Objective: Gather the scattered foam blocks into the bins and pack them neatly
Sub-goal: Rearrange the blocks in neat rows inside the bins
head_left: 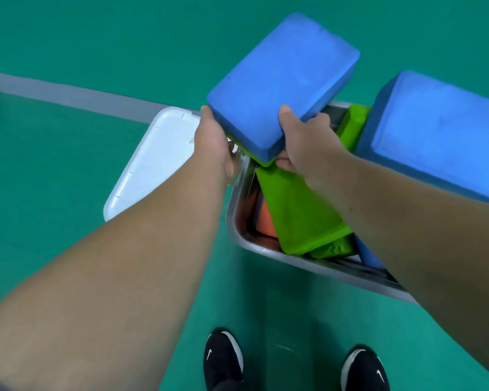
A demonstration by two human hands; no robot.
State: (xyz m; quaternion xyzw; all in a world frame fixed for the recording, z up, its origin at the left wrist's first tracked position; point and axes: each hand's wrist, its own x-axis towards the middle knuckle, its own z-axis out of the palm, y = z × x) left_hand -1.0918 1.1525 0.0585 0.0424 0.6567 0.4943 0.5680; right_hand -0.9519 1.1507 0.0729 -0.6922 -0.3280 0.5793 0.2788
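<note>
1. Your left hand (213, 142) and right hand (308, 142) grip the near corners of a blue foam block (283, 83), fingers curled round it.
2. The block is held tilted above the metal bin (233, 213), over the green blocks (302, 210) inside.
3. The bin sits on a green floor (54, 170) crossed by a grey line (68, 95).
4. A white lid (153, 162) lies just beside the bin.

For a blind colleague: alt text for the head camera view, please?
A person's left grip and right grip hold a blue foam block above a metal bin of green blocks; a second blue block rests at its right. A white lid lies on the green floor beside the bin.
</note>
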